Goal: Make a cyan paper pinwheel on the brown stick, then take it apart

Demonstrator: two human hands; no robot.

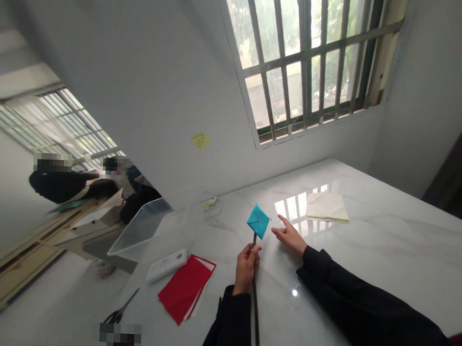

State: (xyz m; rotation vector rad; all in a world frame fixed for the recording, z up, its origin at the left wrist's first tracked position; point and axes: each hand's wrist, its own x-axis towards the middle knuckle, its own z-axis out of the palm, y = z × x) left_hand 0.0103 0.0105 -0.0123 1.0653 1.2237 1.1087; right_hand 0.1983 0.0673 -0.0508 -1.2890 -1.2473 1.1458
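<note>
In left hand [246,268], pinwheel [258,221] upright

A craft room: marble table [365,260], red paper [183,288], scissors [123,308].

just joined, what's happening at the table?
The left hand holds a thin dark stick upright, with a teal folded paper pinwheel pinned at its top. The right hand hovers open beside the pinwheel, forefinger pointing toward it. Red paper sheets, scissors and a clear plastic box lie on the white table.
</note>
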